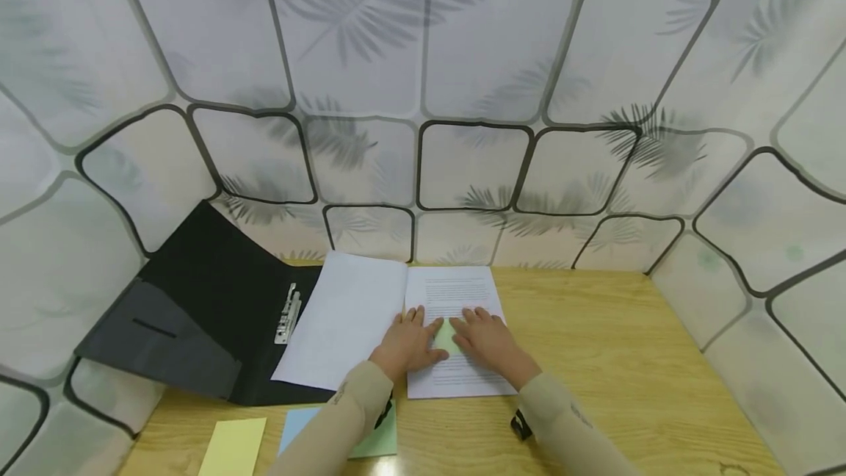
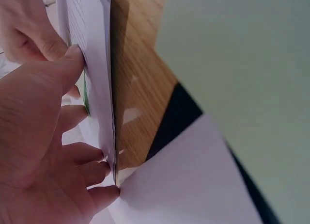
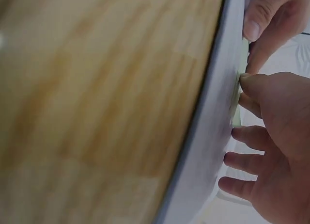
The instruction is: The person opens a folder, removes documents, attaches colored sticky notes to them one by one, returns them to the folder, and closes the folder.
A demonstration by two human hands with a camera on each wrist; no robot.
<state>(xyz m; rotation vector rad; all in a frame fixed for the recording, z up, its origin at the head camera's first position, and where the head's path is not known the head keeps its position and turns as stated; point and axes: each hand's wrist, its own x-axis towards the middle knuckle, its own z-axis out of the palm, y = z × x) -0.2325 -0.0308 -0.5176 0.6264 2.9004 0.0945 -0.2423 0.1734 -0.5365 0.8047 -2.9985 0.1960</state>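
One green note (image 1: pixel 446 339) under fingers (image 1: pixel 435 327); page (image 1: pixel 456 289) lengthwise fore-aft

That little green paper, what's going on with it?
A person has both hands on the papers: the left hand and the right hand have their fingers at either side of the small green paper. It lies on a printed page. To the left, a white sheet partly covers an open black folder. Yellow paper lies nearer the person on the wooden table.
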